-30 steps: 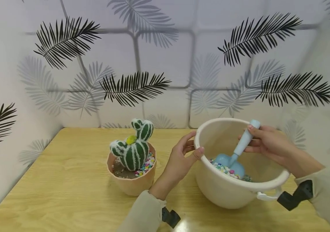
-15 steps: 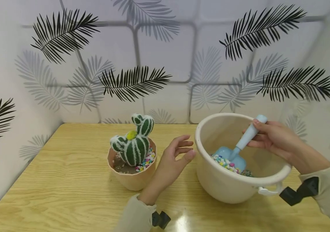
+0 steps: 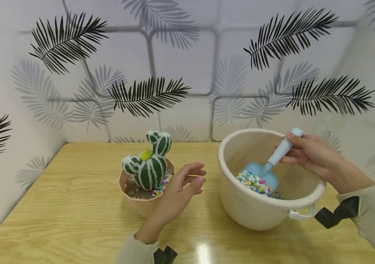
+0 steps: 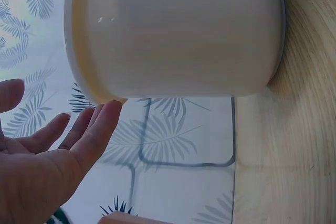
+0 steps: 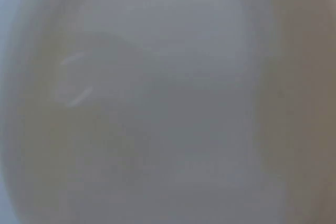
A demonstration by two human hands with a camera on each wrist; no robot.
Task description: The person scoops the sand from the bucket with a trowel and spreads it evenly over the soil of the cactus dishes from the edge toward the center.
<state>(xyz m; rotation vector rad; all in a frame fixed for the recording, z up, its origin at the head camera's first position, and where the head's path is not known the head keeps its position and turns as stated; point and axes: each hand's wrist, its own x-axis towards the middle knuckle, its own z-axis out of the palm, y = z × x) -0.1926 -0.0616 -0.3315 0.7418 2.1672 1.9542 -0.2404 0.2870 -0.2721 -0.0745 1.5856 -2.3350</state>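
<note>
My right hand [image 3: 316,157] grips the handle of a light blue scoop [image 3: 283,150] inside a cream bucket [image 3: 256,216]. Multicoloured pebbles [image 3: 253,181] lie against the scoop's blade, low in the bucket. Between the bucket and a peach flowerpot [image 3: 138,205], my left hand [image 3: 177,194] hovers with loosely bent fingers and nothing in them. It partly covers the pot's right side. A green and white toy cactus [image 3: 151,172] stands in the pot, with coloured pebbles on the right of it and brown filling on the left. The right wrist view is blurred by the near bucket wall.
The wooden table [image 3: 59,194] reaches back to a wall [image 3: 187,55] with a leaf print. A white handle [image 3: 301,214] sticks out from the bucket's front right. Black wrist cameras sit on both sleeves.
My left hand has let go of the bucket's rim and moved left toward the flowerpot. The right hand has lifted the scoop slightly, and more pebbles show at its blade.
</note>
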